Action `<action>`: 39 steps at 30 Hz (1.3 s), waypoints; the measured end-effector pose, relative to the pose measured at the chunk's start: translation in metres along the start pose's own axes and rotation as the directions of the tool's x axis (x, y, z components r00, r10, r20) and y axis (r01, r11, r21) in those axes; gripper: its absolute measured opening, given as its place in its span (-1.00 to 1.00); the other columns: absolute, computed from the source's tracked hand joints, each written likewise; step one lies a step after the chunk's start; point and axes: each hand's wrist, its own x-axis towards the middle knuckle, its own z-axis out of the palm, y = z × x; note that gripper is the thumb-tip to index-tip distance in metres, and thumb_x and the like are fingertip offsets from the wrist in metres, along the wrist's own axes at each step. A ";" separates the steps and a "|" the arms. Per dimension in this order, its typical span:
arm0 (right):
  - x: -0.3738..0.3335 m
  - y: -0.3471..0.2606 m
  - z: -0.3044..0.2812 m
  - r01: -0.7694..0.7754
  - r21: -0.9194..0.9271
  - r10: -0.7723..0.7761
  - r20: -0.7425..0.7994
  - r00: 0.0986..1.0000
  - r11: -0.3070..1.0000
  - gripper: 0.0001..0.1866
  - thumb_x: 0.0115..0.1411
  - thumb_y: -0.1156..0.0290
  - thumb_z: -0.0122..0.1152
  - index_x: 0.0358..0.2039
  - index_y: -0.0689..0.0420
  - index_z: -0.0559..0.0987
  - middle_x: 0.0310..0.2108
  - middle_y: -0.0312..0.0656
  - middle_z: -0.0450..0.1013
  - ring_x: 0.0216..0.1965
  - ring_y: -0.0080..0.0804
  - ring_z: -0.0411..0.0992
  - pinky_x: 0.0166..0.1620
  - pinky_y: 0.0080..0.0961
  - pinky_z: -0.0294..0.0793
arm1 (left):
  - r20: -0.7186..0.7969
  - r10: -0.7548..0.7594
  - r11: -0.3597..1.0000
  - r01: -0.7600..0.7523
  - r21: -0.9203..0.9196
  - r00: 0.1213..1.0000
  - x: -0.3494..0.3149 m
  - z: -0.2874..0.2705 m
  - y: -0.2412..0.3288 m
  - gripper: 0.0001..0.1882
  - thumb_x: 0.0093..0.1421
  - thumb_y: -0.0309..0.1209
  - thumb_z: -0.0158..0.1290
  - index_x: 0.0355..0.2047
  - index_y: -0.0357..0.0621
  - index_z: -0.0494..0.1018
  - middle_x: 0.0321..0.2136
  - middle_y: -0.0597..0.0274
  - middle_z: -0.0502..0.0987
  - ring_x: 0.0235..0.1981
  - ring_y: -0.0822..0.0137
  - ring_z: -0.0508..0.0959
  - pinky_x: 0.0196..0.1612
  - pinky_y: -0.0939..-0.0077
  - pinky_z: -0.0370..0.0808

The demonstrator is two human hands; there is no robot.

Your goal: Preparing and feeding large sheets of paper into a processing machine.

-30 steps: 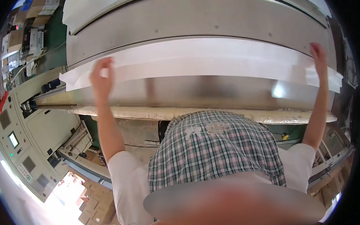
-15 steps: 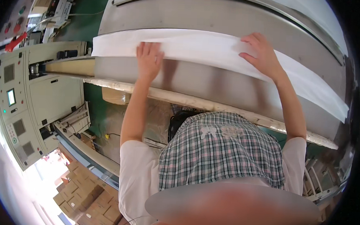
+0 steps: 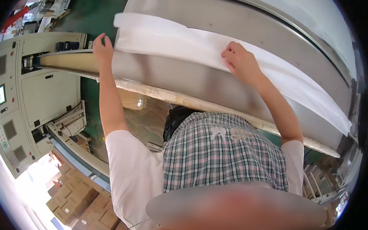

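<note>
A long strip of white sheet material (image 3: 162, 38) lies along the grey metal surface (image 3: 131, 63) in front of me, looking folded lengthwise. My left hand (image 3: 103, 47) hangs just off the strip's left end, its thumb and fingers apart and nothing between them. Over the middle of the strip, close to its near edge, my right hand (image 3: 241, 62) has its fingers curled in toward the thumb. Whether a bit of the sheet is caught between those fingertips cannot be made out. The strip's left end is slightly turned up at its far corner.
A pale machine cabinet (image 3: 49, 92) with a small screen stands on the left. A padded rail (image 3: 172, 97) runs along the surface's near side. At the far side lies a long metal bar (image 3: 286, 25). Stacked cardboard boxes (image 3: 76, 192) fill the lower left.
My left hand has left the strip and moved past its left end. My right hand has shifted left, its spread fingers now curled. The strip's left end sits more wrinkled and turned up.
</note>
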 end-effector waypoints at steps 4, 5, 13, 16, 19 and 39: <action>0.019 -0.017 0.019 0.100 0.009 -0.098 -0.108 0.989 0.995 -0.73 -0.17 0.61 0.09 -0.36 0.14 0.44 -0.27 -0.20 0.33 -0.23 -0.26 0.31 -0.24 -0.40 0.40 | 0.203 0.043 0.899 0.050 -0.435 0.978 0.048 -0.029 0.076 -0.78 0.08 -0.44 0.00 -0.23 -0.16 0.44 -0.32 0.21 0.49 -0.32 0.38 0.48 -0.25 0.56 0.43; 0.026 -0.022 0.023 0.152 -0.002 -0.151 -0.137 0.979 0.988 -0.72 -0.19 0.63 0.07 -0.37 0.14 0.45 -0.26 -0.21 0.34 -0.21 -0.25 0.30 -0.20 -0.41 0.38 | 0.283 0.122 0.866 0.037 -0.499 0.951 0.055 -0.032 0.101 -0.76 0.09 -0.47 0.00 -0.20 -0.21 0.43 -0.32 0.25 0.50 -0.32 0.46 0.48 -0.21 0.62 0.41; 0.053 -0.049 0.045 0.251 -0.034 -0.253 -0.176 0.951 0.967 -0.66 -0.25 0.63 0.06 -0.33 0.16 0.46 -0.16 -0.21 0.36 -0.16 -0.22 0.28 -0.12 -0.43 0.35 | 0.779 0.620 0.757 -0.327 -0.566 0.089 0.035 0.000 0.185 -0.70 0.10 -0.17 -0.07 -0.44 -0.16 0.46 -0.53 0.05 0.48 -0.50 0.15 0.45 -0.45 0.34 0.40; 0.049 -0.050 0.046 0.201 -0.021 -0.201 -0.172 0.964 0.979 -0.66 -0.24 0.62 0.07 -0.33 0.16 0.46 -0.16 -0.21 0.37 -0.14 -0.23 0.27 -0.11 -0.43 0.35 | 0.854 0.429 0.857 -0.433 -0.280 0.296 0.049 -0.004 0.115 -0.71 0.11 -0.18 -0.12 -0.40 -0.11 0.44 -0.54 0.02 0.47 -0.43 0.02 0.46 -0.37 0.25 0.38; 0.054 -0.054 0.047 0.207 -0.004 -0.205 -0.167 0.965 0.978 -0.66 -0.23 0.62 0.07 -0.32 0.16 0.45 -0.17 -0.21 0.37 -0.13 -0.23 0.26 -0.11 -0.43 0.34 | 0.857 0.135 0.941 -0.335 0.047 0.498 0.063 -0.024 0.054 -0.71 0.05 -0.16 -0.03 -0.41 -0.13 0.44 -0.55 0.04 0.47 -0.45 0.06 0.48 -0.39 0.27 0.39; -0.062 0.002 -0.006 -0.139 -0.094 0.135 -0.046 0.990 0.986 -0.59 -0.27 0.57 0.18 -0.30 0.11 0.38 -0.27 -0.16 0.24 -0.18 -0.21 0.23 -0.14 -0.38 0.31 | 0.443 0.462 0.885 -0.432 -0.174 0.769 -0.060 0.032 0.042 -0.82 0.08 -0.42 -0.19 -0.45 -0.20 0.40 -0.45 0.02 0.45 -0.41 0.01 0.44 -0.36 0.20 0.37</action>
